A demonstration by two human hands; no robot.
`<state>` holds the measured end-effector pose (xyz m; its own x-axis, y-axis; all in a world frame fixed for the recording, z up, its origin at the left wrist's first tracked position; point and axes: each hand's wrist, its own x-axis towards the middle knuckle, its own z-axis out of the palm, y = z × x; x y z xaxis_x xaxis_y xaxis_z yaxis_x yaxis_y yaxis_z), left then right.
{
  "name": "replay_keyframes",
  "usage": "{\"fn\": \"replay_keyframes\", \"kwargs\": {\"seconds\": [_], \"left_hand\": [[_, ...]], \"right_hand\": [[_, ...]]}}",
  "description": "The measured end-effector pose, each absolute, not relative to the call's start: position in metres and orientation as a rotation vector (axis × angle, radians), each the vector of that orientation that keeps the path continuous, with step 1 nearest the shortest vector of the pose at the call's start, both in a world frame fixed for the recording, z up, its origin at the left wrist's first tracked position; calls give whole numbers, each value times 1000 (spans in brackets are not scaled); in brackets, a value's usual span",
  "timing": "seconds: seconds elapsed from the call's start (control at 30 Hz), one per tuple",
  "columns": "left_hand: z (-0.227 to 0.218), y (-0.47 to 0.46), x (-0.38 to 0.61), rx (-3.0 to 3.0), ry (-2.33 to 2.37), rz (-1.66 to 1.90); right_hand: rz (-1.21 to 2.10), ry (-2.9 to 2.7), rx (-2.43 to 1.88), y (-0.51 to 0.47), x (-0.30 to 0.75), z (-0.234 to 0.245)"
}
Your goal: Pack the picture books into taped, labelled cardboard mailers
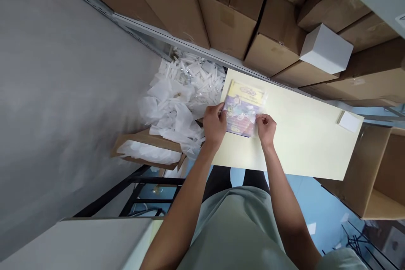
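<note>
Item: one flat printed packet (242, 112) in a clear sleeve, lying on the left part of a cream desk (303, 143), slightly askew to its edges.

Writing: ornate title in pink-purple on a yellow band, with a smaller line beneath, both too blurred to read; colourful pictures below on purple and pink. A partial label (402, 18) at the upper right border is illegible.

Grip: left hand (215, 125), thumb and fingers at the packet's left edge, whether pinched tight cannot be told. Right hand (266, 128), fingertips drawn together on the clear margin at the lower right edge.

Edges and room: the desk's left edge runs just beside the packet, with white wrapping scraps (180, 105) heaped beyond it. The near edge faces the person's body; the far edge lies along a shelf of brown cartons (228, 17) and one white box (327, 48). The widest room for moving extends rightward from the right hand to a small white pad (349, 121). An open carton (376, 168) stands past the right end.
</note>
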<state>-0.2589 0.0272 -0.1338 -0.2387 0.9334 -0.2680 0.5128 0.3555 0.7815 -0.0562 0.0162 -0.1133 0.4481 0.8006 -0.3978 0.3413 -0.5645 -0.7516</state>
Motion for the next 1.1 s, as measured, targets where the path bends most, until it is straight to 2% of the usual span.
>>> {"fn": "replay_keyframes", "kwargs": {"seconds": [0.13,0.27,0.5,0.63,0.8,0.93,1.1], "left_hand": [[-125,15,-260,1237,1825,752],[-91,-10,-261,1195,1796,809],[14,-94,-270,973,1863,1096],[73,-175,-271,796,2036,1336],[118,-310,-253,382,2289,1594],[132,-426,-224,-18,2450,1685],[125,-544,-197,-517,2538,1793]], "right_hand": [[1018,-1010,-2173,23,-53,-111],[964,-1025,-2216,30,-54,-90],[946,-1314,-1908,4,-56,12],[1128,-1578,-1669,-37,-60,65],[1437,-1856,-1360,-100,-85,99],[1637,-2050,-1076,-153,-118,113],[1804,-2281,-728,-230,-164,135]]}}
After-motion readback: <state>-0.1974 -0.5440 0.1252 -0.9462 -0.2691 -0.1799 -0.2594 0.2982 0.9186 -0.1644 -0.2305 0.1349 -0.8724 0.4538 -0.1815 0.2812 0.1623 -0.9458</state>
